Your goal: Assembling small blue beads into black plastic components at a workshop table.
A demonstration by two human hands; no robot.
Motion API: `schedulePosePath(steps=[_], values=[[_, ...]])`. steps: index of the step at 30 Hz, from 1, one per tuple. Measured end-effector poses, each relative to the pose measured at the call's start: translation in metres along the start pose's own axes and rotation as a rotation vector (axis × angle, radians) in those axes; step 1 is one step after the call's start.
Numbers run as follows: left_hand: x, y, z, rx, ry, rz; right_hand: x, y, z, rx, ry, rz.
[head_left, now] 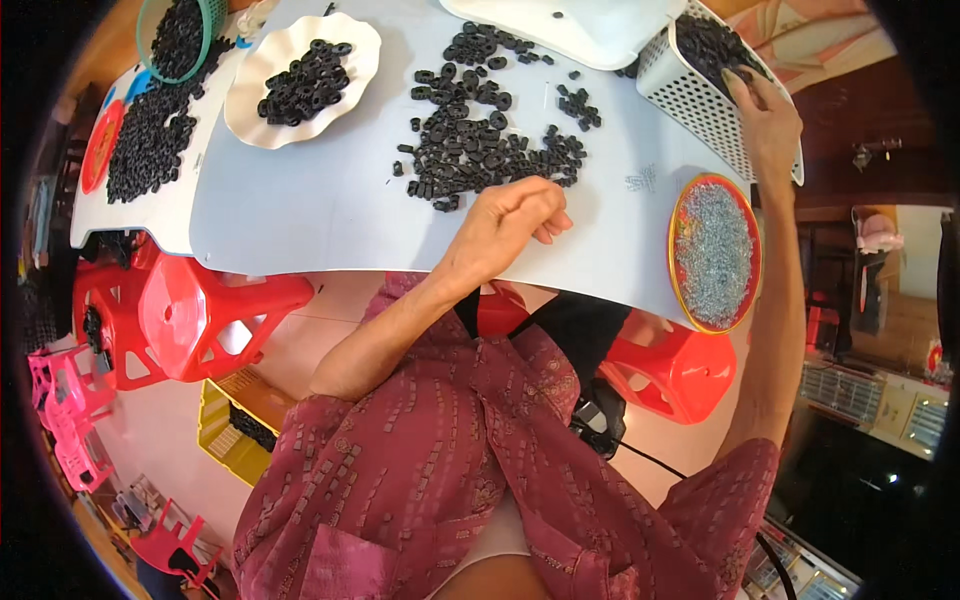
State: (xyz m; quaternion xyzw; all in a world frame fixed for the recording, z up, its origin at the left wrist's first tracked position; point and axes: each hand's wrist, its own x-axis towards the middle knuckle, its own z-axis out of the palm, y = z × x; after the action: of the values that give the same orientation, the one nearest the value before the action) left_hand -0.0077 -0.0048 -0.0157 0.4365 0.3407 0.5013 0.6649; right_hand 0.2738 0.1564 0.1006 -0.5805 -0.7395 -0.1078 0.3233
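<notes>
My left hand point(512, 225) hovers over the front edge of the table, its fingers curled in. Whatever they may hold is hidden. Just beyond it spreads a loose pile of small black plastic parts point(465, 150). At the far right, my right hand point(768, 115) reaches over the side of a white perforated basket point(690, 100). Its bent fingertips touch the black parts point(708, 45) inside, and I cannot make out what is between them. Near my right forearm stands a red, yellow-rimmed bowl point(673, 262) full of small shiny metal pieces point(715, 255).
A white scalloped plate point(245, 110) of black parts sits at left. Beyond are another black heap point(150, 145), a green basket point(143, 45) and an orange-red dish point(97, 150). A white tray point(560, 35) lies at the back. Red stools point(180, 310) and a yellow crate point(225, 455) stand below.
</notes>
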Motion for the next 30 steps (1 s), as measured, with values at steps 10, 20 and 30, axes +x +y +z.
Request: schedulePosePath(steps=[10,20,30], values=[[-0.002,0.000,-0.003,0.061,0.037,0.008,-0.045,-0.138,0.082,0.411,-0.347,-0.486],[-0.001,0.001,0.000,0.081,0.037,0.015,-0.055,-0.136,0.113,0.326,-0.451,-0.414],[0.005,0.005,0.004,0.085,0.210,0.198,-0.097,-0.130,0.048,1.070,-0.632,0.309]])
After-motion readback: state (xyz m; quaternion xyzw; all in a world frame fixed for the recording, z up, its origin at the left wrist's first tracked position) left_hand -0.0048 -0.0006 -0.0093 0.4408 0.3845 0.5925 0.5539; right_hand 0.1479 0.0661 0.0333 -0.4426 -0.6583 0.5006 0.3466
